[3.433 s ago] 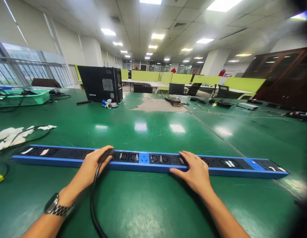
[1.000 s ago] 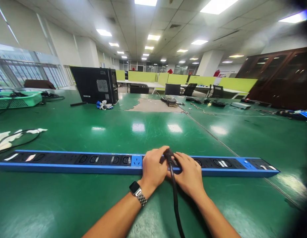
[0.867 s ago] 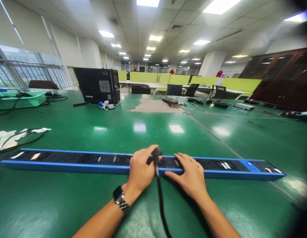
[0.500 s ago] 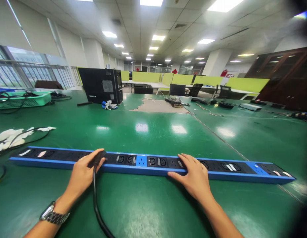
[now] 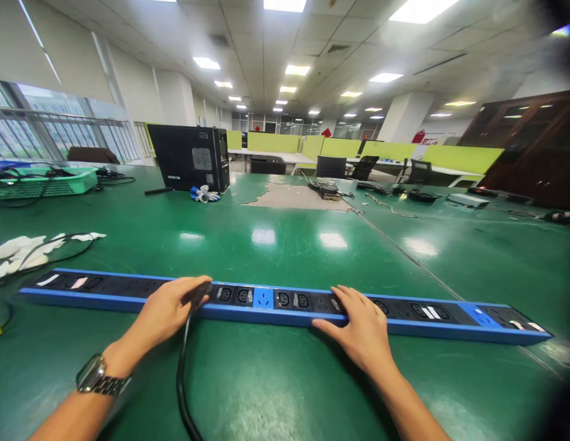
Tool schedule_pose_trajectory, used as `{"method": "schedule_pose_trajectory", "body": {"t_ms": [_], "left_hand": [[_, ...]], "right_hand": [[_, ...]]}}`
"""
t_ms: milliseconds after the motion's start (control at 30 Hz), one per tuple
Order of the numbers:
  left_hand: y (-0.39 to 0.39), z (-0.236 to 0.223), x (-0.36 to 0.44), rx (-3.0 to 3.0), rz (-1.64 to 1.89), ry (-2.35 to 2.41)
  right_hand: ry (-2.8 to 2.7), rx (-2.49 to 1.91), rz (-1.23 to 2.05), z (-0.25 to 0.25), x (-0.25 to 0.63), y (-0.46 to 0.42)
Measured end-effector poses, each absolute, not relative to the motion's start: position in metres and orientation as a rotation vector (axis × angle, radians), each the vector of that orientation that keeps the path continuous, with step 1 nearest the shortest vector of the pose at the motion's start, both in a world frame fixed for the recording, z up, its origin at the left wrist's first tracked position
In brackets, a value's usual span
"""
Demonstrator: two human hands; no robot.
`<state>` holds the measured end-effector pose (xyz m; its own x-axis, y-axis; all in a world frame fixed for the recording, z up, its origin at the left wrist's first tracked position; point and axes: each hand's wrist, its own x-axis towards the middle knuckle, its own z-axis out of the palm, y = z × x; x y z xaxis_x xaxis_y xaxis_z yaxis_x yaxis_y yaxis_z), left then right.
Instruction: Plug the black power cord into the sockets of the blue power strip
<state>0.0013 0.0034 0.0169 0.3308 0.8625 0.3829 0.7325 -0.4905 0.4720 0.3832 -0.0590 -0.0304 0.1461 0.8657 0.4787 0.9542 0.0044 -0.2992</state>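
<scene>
A long blue and black power strip [image 5: 266, 314] lies across the green table, with rows of black sockets and two blue socket blocks. My left hand [image 5: 168, 309] is closed on the plug [image 5: 200, 295] of a thick black power cord [image 5: 182, 373], held over the strip left of its middle. Whether the plug sits in a socket is hidden by my fingers. Right of the middle, my right hand [image 5: 358, 324] grips the strip across its width, thumb on the near side and fingers on the far side.
On the green table [image 5: 220, 245] stand a black computer case [image 5: 188, 158] and a green basket [image 5: 59, 182] of cables. Near it lie blue-white gloves [image 5: 205, 194]; white gloves [image 5: 22, 252] lie at left. A loose circuit part [image 5: 328, 188] rests on the bare patch farther back.
My left hand has moved right along the strip with the plug, carrying the cord along. My right hand stays in place on the strip.
</scene>
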Motion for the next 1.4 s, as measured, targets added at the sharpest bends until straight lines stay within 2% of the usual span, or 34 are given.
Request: {"method": "schedule_pose_trajectory", "body": {"t_ms": [200, 333, 567, 667, 900, 1167, 1400], "left_hand": [[-0.011, 0.021, 0.032, 2.116, 1.379, 1.511], [-0.014, 0.021, 0.081, 2.315, 1.195, 1.303], [-0.01, 0.011, 0.122, 2.438, 0.899, 1.37], [-0.01, 0.008, 0.119, 2.437, 0.908, 1.331], [-0.016, 0.015, 0.135, 2.172, 1.277, 1.274], [-0.026, 0.027, 0.214, 2.368, 0.95, 1.2], [-0.024, 0.021, 0.232, 2.483, 0.831, 1.25]], "right_hand": [[-1.732, -1.881, -0.219, -0.031, 0.383, -0.058], [-1.72, -1.887, -0.224, -0.031, 0.383, -0.059], [-1.728, -1.907, -0.19, -0.028, 0.382, -0.06], [-1.721, -1.905, -0.179, -0.028, 0.382, -0.06], [-1.724, -1.898, -0.204, -0.029, 0.381, -0.059], [-1.728, -1.925, -0.203, -0.026, 0.379, -0.06], [-1.725, -1.941, -0.203, -0.024, 0.377, -0.061]]}}
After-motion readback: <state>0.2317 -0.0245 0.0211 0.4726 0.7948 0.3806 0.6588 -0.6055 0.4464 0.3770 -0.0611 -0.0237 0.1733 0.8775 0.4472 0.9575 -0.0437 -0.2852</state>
